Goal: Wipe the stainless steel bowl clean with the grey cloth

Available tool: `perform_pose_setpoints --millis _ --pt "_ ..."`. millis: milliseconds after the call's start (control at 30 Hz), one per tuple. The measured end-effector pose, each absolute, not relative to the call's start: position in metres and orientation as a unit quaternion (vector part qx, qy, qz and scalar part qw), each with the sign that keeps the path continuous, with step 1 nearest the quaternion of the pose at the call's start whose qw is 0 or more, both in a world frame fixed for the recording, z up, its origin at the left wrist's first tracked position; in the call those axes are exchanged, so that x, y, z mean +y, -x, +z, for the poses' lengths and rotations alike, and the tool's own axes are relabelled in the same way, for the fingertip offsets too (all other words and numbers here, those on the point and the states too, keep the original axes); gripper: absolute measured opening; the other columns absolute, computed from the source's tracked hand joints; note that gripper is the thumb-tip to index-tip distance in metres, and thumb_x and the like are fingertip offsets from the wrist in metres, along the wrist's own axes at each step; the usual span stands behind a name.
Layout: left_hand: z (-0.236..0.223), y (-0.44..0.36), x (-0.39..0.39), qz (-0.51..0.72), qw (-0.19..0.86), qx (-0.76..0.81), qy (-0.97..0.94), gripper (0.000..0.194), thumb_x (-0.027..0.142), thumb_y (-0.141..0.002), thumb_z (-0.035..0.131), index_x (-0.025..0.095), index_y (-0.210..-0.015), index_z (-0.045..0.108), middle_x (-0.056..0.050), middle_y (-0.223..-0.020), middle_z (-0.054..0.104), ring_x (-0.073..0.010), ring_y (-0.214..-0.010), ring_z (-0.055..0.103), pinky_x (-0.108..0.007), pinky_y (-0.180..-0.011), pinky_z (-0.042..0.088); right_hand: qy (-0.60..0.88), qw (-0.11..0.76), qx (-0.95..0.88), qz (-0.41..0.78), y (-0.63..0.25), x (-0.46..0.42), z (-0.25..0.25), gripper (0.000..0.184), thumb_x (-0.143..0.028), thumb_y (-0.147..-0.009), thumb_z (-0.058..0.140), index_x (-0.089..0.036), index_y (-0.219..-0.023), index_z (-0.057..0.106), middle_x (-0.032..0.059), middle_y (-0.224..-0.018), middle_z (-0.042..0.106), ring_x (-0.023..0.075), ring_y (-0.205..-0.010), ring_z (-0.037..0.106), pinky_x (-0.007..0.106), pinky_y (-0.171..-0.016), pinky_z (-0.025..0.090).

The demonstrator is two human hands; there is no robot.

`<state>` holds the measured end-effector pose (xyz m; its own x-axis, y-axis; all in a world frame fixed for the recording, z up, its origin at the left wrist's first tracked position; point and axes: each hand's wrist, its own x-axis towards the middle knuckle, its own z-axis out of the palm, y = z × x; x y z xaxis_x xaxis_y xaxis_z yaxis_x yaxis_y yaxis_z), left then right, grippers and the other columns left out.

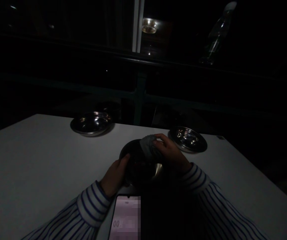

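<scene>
Between my hands is a shiny metal bowl (135, 170), tilted with its dark inside partly facing me. My left hand (115, 173) grips its left rim, thumb over the edge and the other fingers hidden behind. A grey cloth (148, 146) lies against the far right part of the rim, pinched in the fingers of my right hand (171, 151). Deep shadow hides the bowl's lower right side.
On the white table (58, 173), one metal bowl (91, 124) stands at the back left and another metal bowl (188, 139) at the back right. A lit phone (124, 216) lies near me. Beyond the table, a plastic bottle (217, 36) stands in front of dark glass.
</scene>
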<state>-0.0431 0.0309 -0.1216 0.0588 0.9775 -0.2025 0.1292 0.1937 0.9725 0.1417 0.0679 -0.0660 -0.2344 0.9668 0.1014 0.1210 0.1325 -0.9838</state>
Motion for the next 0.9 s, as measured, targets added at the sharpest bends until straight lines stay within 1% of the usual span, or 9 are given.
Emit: perform_pose_setpoints --millis 67,167,233,300,433,533,633,733,900 --pt "-0.117 0.043 0.026 0.365 0.544 0.564 -0.503 0.057 0.063 -0.076 0.042 0.011 -0.072 0.065 -0.002 -0.043 0.056 -0.0139 -0.036 0.05 -0.025 -0.039 0.038 0.464 0.434 -0.642 0.428 -0.142 0.068 -0.068 0.025 -0.036 -0.078 0.051 -0.018 -0.095 0.054 -0.0026 -0.065 0.058 0.0117 -0.057 0.055 0.024 -0.053 0.042" --pt "-0.113 0.042 0.022 0.359 0.546 0.563 -0.505 0.053 0.064 -0.075 0.042 0.014 -0.068 0.059 0.002 -0.04 0.05 -0.0117 -0.034 0.045 -0.024 -0.037 0.033 0.465 0.422 -0.718 0.302 -0.144 0.068 -0.069 0.021 -0.029 -0.082 0.049 -0.019 -0.098 0.057 0.0026 -0.088 0.065 0.0154 -0.082 0.061 0.029 -0.073 0.046" --pt "-0.111 0.043 0.023 0.339 0.551 0.561 -0.517 0.055 0.064 -0.076 0.038 0.014 -0.068 0.059 0.001 -0.04 0.05 -0.0126 -0.034 0.045 -0.025 -0.038 0.033 0.446 0.402 -0.757 0.257 -0.145 0.067 -0.068 0.021 -0.026 -0.085 0.046 -0.019 -0.101 0.059 0.0041 -0.102 0.065 0.0165 -0.097 0.059 0.031 -0.086 0.044" --pt "-0.109 0.047 0.025 0.338 0.505 0.584 -0.538 0.055 0.064 -0.077 0.038 0.014 -0.07 0.062 -0.002 -0.048 0.057 -0.0153 -0.041 0.051 -0.028 -0.043 0.038 0.435 0.379 -0.783 0.232 -0.146 0.065 -0.068 0.025 -0.026 -0.087 0.044 -0.019 -0.106 0.059 0.0054 -0.108 0.064 0.0168 -0.102 0.057 0.032 -0.091 0.043" --pt "-0.103 0.054 0.028 0.448 0.319 0.622 -0.557 0.049 0.057 -0.072 0.052 0.014 -0.091 0.064 -0.009 -0.081 0.068 -0.022 -0.076 0.063 -0.035 -0.072 0.048 0.409 0.325 -0.835 0.171 -0.143 0.059 -0.069 0.035 -0.028 -0.091 0.04 -0.015 -0.119 0.056 0.0099 -0.101 0.062 0.0185 -0.094 0.058 0.035 -0.087 0.046" --pt "-0.1 0.053 0.025 0.494 0.315 0.561 -0.585 0.054 0.047 -0.07 0.059 0.014 -0.112 0.057 -0.012 -0.1 0.066 -0.0224 -0.086 0.063 -0.037 -0.078 0.049 0.37 0.281 -0.874 0.142 -0.138 0.053 -0.071 0.04 -0.026 -0.09 0.039 -0.013 -0.127 0.048 0.0117 -0.101 0.058 0.0201 -0.091 0.058 0.036 -0.08 0.049" --pt "-0.1 0.05 0.023 0.501 0.341 0.504 -0.616 0.057 0.037 -0.067 0.064 0.014 -0.119 0.053 -0.014 -0.114 0.062 -0.0235 -0.099 0.061 -0.039 -0.087 0.047 0.321 0.277 -0.896 0.134 -0.133 0.049 -0.072 0.042 -0.024 -0.086 0.049 -0.015 -0.127 0.045 0.0113 -0.105 0.057 0.0207 -0.095 0.056 0.034 -0.08 0.05" --pt "-0.099 0.05 0.024 0.501 0.358 0.478 -0.627 0.056 0.033 -0.067 0.065 0.014 -0.119 0.054 -0.012 -0.111 0.065 -0.0233 -0.102 0.059 -0.04 -0.093 0.044 0.298 0.306 -0.892 0.146 -0.131 0.047 -0.073 0.041 -0.02 -0.083 0.056 -0.016 -0.122 0.045 0.0098 -0.108 0.057 0.0194 -0.097 0.055 0.034 -0.083 0.049" --pt "-0.093 0.055 0.025 0.494 0.358 0.467 -0.64 0.055 0.025 -0.067 0.064 0.017 -0.12 0.055 -0.006 -0.096 0.068 -0.0197 -0.091 0.062 -0.036 -0.088 0.046 0.289 0.31 -0.889 0.172 -0.131 0.047 -0.072 0.042 -0.022 -0.078 0.061 -0.016 -0.117 0.047 0.0111 -0.112 0.057 0.0213 -0.103 0.055 0.038 -0.088 0.046"
